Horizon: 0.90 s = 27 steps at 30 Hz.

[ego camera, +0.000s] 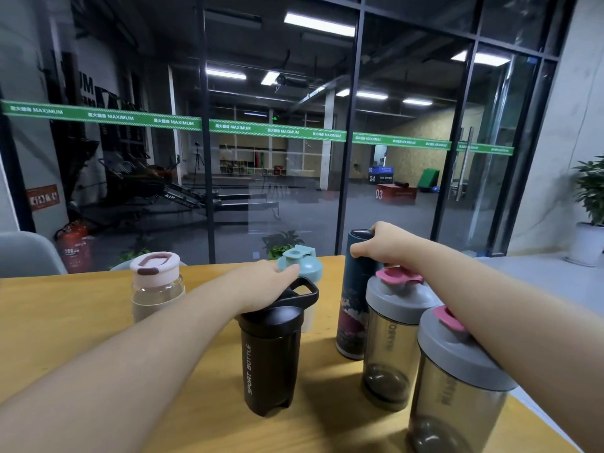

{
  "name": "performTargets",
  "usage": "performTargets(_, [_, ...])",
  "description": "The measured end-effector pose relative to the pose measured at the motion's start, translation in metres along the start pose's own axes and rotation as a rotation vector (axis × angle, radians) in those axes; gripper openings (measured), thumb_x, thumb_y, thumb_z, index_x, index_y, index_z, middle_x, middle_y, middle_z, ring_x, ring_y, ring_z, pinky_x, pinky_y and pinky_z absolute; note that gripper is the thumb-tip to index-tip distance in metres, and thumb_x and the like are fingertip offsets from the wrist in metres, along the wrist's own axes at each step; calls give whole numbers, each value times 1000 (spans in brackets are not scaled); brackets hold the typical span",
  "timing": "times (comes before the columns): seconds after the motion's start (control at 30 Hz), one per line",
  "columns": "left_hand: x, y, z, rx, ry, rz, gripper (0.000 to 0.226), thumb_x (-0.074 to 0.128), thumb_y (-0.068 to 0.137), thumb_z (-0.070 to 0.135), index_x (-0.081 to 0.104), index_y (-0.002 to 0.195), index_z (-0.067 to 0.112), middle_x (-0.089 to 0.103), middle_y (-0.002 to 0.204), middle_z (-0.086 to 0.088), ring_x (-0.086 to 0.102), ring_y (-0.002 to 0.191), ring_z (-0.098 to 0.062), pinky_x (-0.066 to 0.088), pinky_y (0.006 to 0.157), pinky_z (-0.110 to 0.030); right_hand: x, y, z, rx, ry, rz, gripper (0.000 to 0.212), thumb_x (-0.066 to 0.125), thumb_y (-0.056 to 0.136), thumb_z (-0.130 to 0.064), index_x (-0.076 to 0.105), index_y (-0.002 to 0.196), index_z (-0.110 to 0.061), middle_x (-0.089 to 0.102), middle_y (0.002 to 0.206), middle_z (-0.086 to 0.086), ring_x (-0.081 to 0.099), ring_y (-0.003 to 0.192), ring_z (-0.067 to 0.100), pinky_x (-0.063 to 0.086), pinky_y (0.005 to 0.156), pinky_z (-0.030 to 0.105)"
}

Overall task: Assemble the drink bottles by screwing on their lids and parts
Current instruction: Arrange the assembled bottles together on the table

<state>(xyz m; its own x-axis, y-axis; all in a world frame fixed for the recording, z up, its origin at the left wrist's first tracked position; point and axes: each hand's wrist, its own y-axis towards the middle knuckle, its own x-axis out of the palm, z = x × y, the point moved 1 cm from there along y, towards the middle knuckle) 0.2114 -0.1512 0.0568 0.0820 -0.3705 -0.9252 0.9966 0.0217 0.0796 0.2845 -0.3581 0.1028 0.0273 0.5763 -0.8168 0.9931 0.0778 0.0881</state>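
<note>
Several bottles stand on the wooden table [81, 322]. My left hand [261, 282] lies on top of the black sport bottle [271, 358], covering its lid beside the loop handle; whether its fingers grip the lid is hidden. My right hand [379, 246] grips the top of the tall dark blue bottle [354, 308], fingers curled round its black cap. Behind the black bottle stands a bottle with a teal lid [302, 264]. A clear bottle with a pale pink lid [157, 286] stands at the left. Two smoky grey shakers [394, 348] [457, 397] with pink flip caps stand under my right forearm.
A glass wall [277, 158] rises just behind the table's far edge, with a gym hall beyond it. A grey chair back [29, 253] shows at the left. A potted plant [588, 207] stands at the far right. The table's right edge runs close to the nearest shaker.
</note>
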Motion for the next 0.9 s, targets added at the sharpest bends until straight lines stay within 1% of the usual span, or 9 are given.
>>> performTargets(0.07, [2, -1, 2, 2, 33, 52, 53, 19, 97, 54, 61, 95, 21, 61, 96, -4, 56, 87, -19, 43, 73, -33, 1, 2, 1, -21, -11, -6, 45, 62, 79, -29, 51, 116, -6, 54, 87, 7, 48, 69, 20, 35, 55, 27])
performTargets(0.13, [3, 0, 1, -29, 24, 106, 56, 22, 95, 56, 61, 87, 17, 61, 83, -5, 55, 77, -19, 41, 65, -33, 1, 5, 4, -56, -26, -11, 68, 65, 81, -34, 36, 138, -11, 56, 115, 9, 53, 87, 21, 43, 66, 29])
performTargets(0.2, [5, 2, 1, -58, -6, 158, 58, 23, 94, 58, 57, 76, 15, 56, 72, -3, 52, 69, -19, 37, 58, -31, 2, 5, 6, -111, -37, 4, 79, 70, 81, -40, 30, 144, -15, 49, 135, 8, 51, 105, 22, 44, 82, 30])
performTargets(0.3, [6, 4, 4, -77, -41, 211, 55, 26, 95, 57, 45, 65, 16, 47, 64, -2, 46, 63, -19, 30, 53, -30, 1, 5, 7, -150, -51, 16, 77, 71, 82, -38, 32, 143, -15, 47, 140, 7, 50, 111, 21, 42, 85, 29])
performTargets(0.53, [10, 27, 7, -112, -57, 230, 57, 19, 94, 58, 53, 75, 16, 58, 78, -5, 56, 78, -22, 39, 62, -31, 1, 5, 5, -156, -62, 24, 71, 71, 81, -32, 36, 141, -15, 50, 135, 8, 50, 101, 19, 42, 79, 28])
performTargets(0.7, [8, 35, 15, -123, -18, 156, 63, 14, 96, 57, 50, 120, 11, 59, 111, -12, 55, 101, -27, 45, 81, -37, 2, 7, 5, -159, -68, 25, 69, 67, 81, -30, 36, 142, -16, 50, 135, 8, 51, 101, 20, 43, 77, 28])
performTargets(0.77, [4, 36, 14, -199, -120, 79, 76, 15, 90, 68, 42, 134, 12, 55, 122, -14, 53, 107, -29, 43, 81, -38, 2, 8, 6, -157, -68, 24, 69, 66, 82, -29, 36, 142, -17, 50, 135, 7, 51, 100, 20, 43, 77, 28])
performTargets(0.83, [-3, 35, 13, -279, -200, 4, 87, 14, 86, 75, 24, 147, 14, 42, 143, -16, 47, 120, -35, 43, 92, -44, 2, 8, 6, -161, -70, 24, 68, 65, 82, -29, 36, 142, -17, 51, 134, 7, 51, 100, 20, 42, 75, 27])
performTargets(0.9, [-12, 40, 9, -321, -240, 34, 87, 16, 87, 75, 16, 151, 16, 30, 153, -15, 42, 128, -38, 41, 99, -48, 2, 9, 6, -168, -76, 24, 67, 65, 81, -29, 37, 141, -18, 51, 133, 6, 51, 98, 20, 41, 70, 25])
